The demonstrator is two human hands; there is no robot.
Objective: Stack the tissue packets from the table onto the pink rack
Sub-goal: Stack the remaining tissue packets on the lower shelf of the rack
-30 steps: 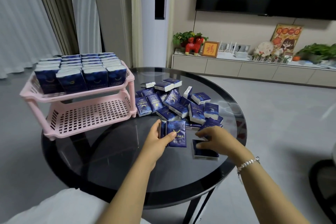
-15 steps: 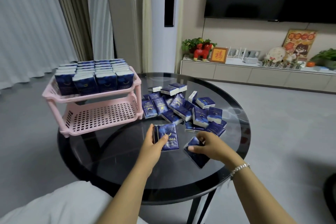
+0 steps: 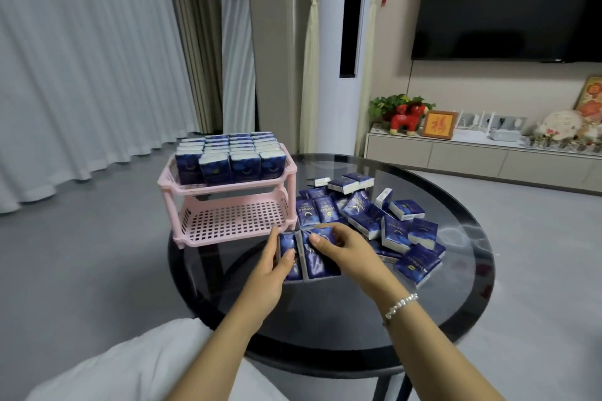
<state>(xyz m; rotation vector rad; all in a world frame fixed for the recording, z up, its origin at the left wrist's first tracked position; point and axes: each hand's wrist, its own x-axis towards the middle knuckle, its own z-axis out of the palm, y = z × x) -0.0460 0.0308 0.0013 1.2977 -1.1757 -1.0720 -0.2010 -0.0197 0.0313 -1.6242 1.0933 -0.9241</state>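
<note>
A two-tier pink rack (image 3: 228, 231) stands at the left edge of a round dark glass bench (image 3: 456, 270); its upper shelf is packed with upright blue tissue packets (image 3: 228, 163) in tidy rows, while the slotted lower shelf shows nothing on it. Just to the right of the rack's front corner, the person's left hand (image 3: 270, 270) curls around a small packet (image 3: 290, 257), thumb on its face and fingers behind, so that grip is closed on it. Pressed against that packet's right side is a second packet (image 3: 317, 262), which the right hand (image 3: 345, 254) holds from above with its thumb on the front and fingers wrapped over the top edge; a beaded bracelet (image 3: 400, 303) sits on that wrist. The two packets are being held side by side as a pair, seemingly just above the glass. Further right, a loose heap of packets (image 3: 384, 221) lies scattered on the bench, some flat, some tilted on each other. These packets look light, soft and squashy inside a glossy film wrapper, likely slippery, so a gentle pinch across the broad faces should hold best, squeezing neighbours together to carry several at once.
</note>
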